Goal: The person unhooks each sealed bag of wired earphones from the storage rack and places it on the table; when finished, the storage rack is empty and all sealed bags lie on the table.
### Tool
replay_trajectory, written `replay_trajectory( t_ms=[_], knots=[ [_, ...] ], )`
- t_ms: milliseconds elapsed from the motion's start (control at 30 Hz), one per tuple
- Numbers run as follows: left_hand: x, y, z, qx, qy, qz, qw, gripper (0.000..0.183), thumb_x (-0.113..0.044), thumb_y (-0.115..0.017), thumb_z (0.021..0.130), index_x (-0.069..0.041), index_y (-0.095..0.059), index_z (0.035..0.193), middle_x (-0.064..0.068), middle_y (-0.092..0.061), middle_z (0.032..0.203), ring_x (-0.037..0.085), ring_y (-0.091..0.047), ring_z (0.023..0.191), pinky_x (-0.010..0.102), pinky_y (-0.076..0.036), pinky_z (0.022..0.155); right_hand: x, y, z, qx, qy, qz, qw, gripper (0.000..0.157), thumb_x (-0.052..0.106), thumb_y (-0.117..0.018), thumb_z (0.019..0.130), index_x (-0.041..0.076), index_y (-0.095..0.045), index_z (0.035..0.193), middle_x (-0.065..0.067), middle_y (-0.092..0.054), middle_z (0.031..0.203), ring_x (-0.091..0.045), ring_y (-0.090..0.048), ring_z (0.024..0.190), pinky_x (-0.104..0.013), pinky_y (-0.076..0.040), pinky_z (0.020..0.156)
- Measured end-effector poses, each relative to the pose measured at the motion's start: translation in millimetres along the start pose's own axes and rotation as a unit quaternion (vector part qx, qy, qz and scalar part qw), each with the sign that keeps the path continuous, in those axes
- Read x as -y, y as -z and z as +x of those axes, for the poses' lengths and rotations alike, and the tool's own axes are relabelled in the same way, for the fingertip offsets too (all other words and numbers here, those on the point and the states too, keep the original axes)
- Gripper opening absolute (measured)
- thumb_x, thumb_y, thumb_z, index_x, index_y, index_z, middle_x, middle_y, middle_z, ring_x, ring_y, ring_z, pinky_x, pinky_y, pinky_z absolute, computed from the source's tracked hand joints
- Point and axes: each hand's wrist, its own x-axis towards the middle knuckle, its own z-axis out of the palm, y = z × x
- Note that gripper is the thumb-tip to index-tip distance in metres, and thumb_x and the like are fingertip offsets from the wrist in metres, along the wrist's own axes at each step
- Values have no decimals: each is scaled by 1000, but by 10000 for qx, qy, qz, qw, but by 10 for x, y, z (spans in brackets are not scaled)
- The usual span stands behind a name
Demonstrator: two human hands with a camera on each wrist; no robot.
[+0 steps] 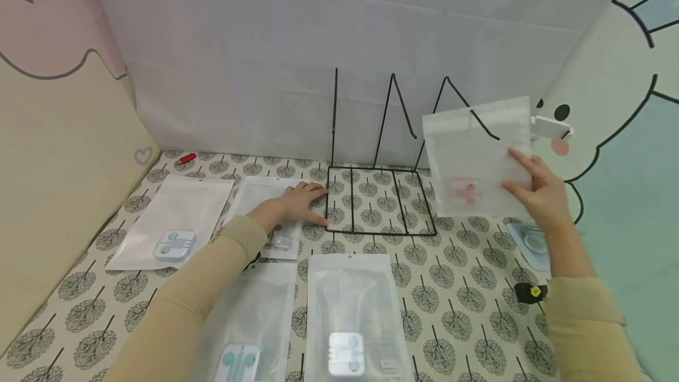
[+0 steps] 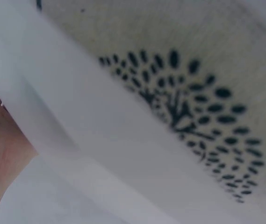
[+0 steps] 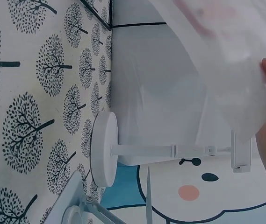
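Observation:
My right hand (image 1: 543,190) pinches the right edge of a translucent white pouch (image 1: 477,158), raised at the right end of the black wire rack (image 1: 392,233). A reddish item (image 1: 464,191) shows faintly through the pouch. One slanting wire of the rack crosses in front of it. In the right wrist view, thumb and fingertip grip the same pouch (image 3: 226,79). My left hand (image 1: 297,202) lies low at the rack's left side, fingers extended, fingertips at its base wire. Beneath that hand is another pouch (image 1: 286,231). The left wrist view is mostly blurred white plastic (image 2: 100,140).
More pouches with boxed earphones lie at the far left (image 1: 175,211), front left (image 1: 265,293) and front middle (image 1: 350,293). A small red item (image 1: 187,158) sits at the back left. At the right stands a white stand (image 3: 104,149) beside a pale blue piece (image 1: 530,246).

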Motion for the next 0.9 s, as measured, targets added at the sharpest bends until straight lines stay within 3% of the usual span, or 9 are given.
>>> replay_trajectory(
  t_ms=[167,367,467,667,900],
  knots=[
    [4,-1,3,21,-11,48,10000,98,-70,-61,74,-21,-24,151,7,-21,156,35,-19,141,63,-17,109,50,62,-40,23,-17,-617,9981,65,-20,-63,76,7,-53,134,13,-55,122,1,-57,98,-9,-51,70],
    [-5,2,-2,13,-23,61,10000,97,-70,-61,74,-22,-25,151,7,-21,156,35,-18,141,64,-17,109,273,65,-116,103,-159,-937,9954,62,-17,-64,78,6,-52,134,16,-54,120,2,-57,91,-9,-51,65],
    [-13,3,-3,0,-27,69,10000,97,-70,-61,74,-22,-25,151,7,-21,156,34,-19,141,63,-18,109,304,88,-137,146,-140,-783,9967,62,-20,-62,77,4,-52,134,15,-54,121,2,-57,92,-9,-51,65],
    [-19,5,-6,-17,-41,74,10000,97,-69,-62,74,-21,-25,150,8,-22,156,35,-19,141,64,-18,109,210,181,-147,343,16,424,9985,62,-28,-57,75,-3,-51,132,3,-54,127,-5,-58,96,-14,-53,67],
    [-3,11,-7,-1,-57,43,10000,97,-69,-61,75,-20,-25,151,9,-21,156,36,-18,141,65,-17,109,208,267,-179,501,92,442,9977,60,-25,-57,76,-3,-51,132,-1,-51,132,-6,-58,98,-14,-53,69]
  ],
)
